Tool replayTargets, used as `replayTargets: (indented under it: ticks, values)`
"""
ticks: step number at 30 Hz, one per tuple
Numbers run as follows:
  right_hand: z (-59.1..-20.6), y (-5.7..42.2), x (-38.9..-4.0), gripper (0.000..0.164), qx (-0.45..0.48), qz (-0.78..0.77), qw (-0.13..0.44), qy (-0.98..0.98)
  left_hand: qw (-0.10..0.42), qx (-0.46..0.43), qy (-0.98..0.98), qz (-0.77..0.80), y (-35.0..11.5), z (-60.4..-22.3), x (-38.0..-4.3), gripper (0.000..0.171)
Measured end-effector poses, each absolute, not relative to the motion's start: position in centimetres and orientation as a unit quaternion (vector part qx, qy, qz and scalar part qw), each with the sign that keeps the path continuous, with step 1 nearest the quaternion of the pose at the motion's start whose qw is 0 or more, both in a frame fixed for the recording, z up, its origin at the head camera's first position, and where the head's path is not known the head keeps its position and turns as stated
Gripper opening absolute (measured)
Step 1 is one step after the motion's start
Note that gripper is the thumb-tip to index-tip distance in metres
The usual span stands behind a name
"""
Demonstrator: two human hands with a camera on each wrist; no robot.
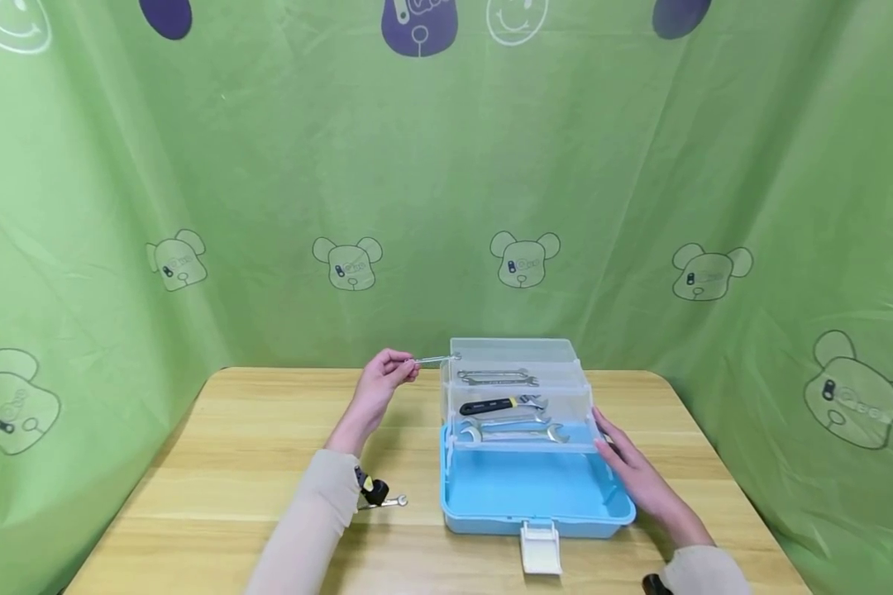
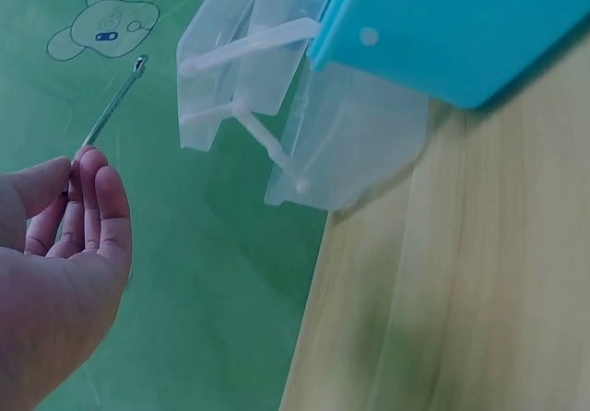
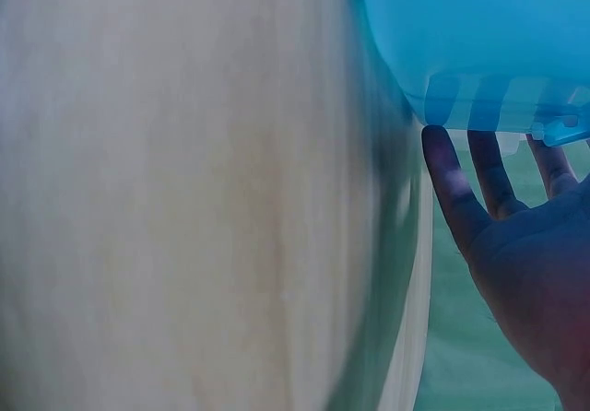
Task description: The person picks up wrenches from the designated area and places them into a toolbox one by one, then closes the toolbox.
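A thin silvery wrench [image 1: 435, 359], slim along the shank with a small rounded head, is the one piece in the left hand [image 1: 387, 376]; there are two silver wrenches [image 1: 499, 378] in the upper tray [image 1: 565, 374], and in the lower tray [image 1: 576, 417] two larger open-ended ones [image 1: 513, 432] plus one adjustable wrench [image 1: 487, 406] with a black handle and a yellow band; one more wrench end [image 1: 397, 502] shows on the table [image 1: 231, 463] beside the left sleeve. The held wrench sticks out beyond the left fingertips, pinched at one end between thumb and fingers; its free head overlaps the box's clear back panel [image 1: 509, 349] in the head view, and whether they touch I cannot tell. The right hand [image 1: 628, 471] keeps its fingers straight and spread, the tips at the right side of the blue toolbox [image 1: 532, 483]; one white latch [image 1: 541, 549] hangs at its front; behind stands a green cloth [image 1: 446, 165] printed with bear heads.
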State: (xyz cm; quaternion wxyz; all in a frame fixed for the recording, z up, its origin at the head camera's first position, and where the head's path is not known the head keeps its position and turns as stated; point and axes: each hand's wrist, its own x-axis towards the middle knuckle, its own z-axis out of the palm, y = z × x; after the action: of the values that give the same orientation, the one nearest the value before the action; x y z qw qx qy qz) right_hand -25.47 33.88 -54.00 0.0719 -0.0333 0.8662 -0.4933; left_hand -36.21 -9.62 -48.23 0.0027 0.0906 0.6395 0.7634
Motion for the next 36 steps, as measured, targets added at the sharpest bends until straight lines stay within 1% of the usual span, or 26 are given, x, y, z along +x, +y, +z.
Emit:
replayTargets:
  ticks: [7,16,23,27,34,36]
  values:
    - [-53.7,33.7,-25.6,0.065,-0.045,-0.49,0.068,0.868,-0.002,0.088,0.658,0.748,-7.5,-48.1,-37.2,0.024]
    - [-53.8,34.0,-25.3,0.065,-0.038,-0.488,0.071,0.869,0.014,0.104,0.684,0.722,-5.0,-47.6,-38.1,0.024]
    - [-53.9,34.2,-25.3,0.065,-0.039,-0.492,0.068,0.867,0.002,0.106,0.704,0.703,-3.7,-47.1,-38.8,0.021]
    - [-53.9,34.2,-25.3,0.065,-0.041,-0.497,0.071,0.864,0.001,0.104,0.722,0.684,-3.5,-47.0,-39.0,0.023]
    - [-53.8,34.1,-25.3,0.064,-0.038,-0.5,0.076,0.862,-0.031,0.102,0.767,0.632,-3.8,-47.0,-39.7,0.023]
    - [-53.7,34.1,-25.4,0.064,-0.038,-0.5,0.076,0.862,-0.032,0.098,0.773,0.626,-3.9,-47.1,-39.9,0.024]
